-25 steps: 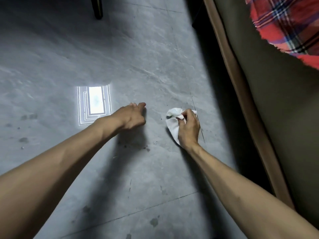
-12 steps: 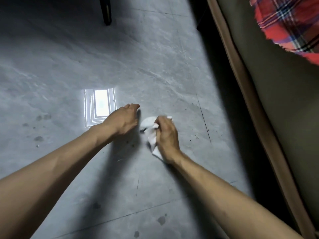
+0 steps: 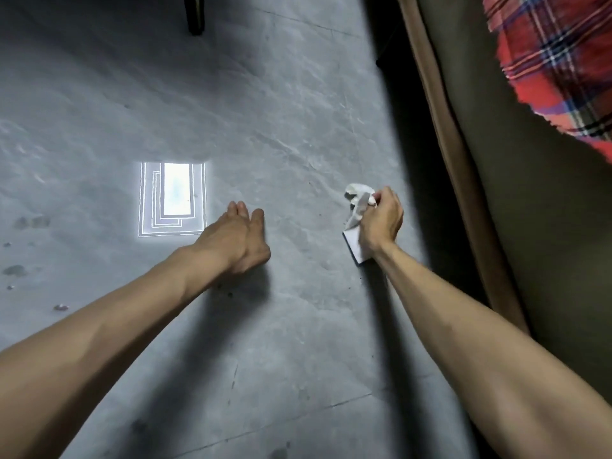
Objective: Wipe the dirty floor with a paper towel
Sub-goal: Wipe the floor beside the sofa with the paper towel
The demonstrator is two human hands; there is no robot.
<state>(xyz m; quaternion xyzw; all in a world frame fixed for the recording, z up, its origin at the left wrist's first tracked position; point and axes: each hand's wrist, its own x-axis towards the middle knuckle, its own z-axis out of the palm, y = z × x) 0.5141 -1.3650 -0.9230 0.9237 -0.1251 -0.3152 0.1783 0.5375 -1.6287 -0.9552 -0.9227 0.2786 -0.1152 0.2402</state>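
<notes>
- Paper towel (image 3: 356, 223): white, crumpled, lying against the grey floor (image 3: 298, 127) right of centre. A bunched end sticks out beyond the fingers; a flatter corner shows below the heel of the hand.
- Right hand (image 3: 381, 223): fingers curled closed around the paper towel, thumb side pinching the bunched end. The hand bears down on the towel at floor level. The palm side is hidden, so the extent of contact under it cannot be told.
- Left hand (image 3: 240, 240): empty, fingers straight and held close together, palm down on the floor. It sits well apart from the towel, to its left.
- Floor condition: small dark specks near the towel and below the left hand; larger dull spots (image 3: 31, 222) at the far left; further smudges at the lower edge. Thin tile seams cross the surface.
- Bright rectangular reflection (image 3: 172, 200): on the floor just beyond the left hand.
- Sofa (image 3: 530, 226): olive upholstery with a tan piped edge, close to the right of the towel hand, casting a dark shadow along the floor.
- Red plaid cloth (image 3: 559, 67): draped on the sofa, top right.
- Dark furniture leg (image 3: 195, 14): standing at the top edge, well away.
</notes>
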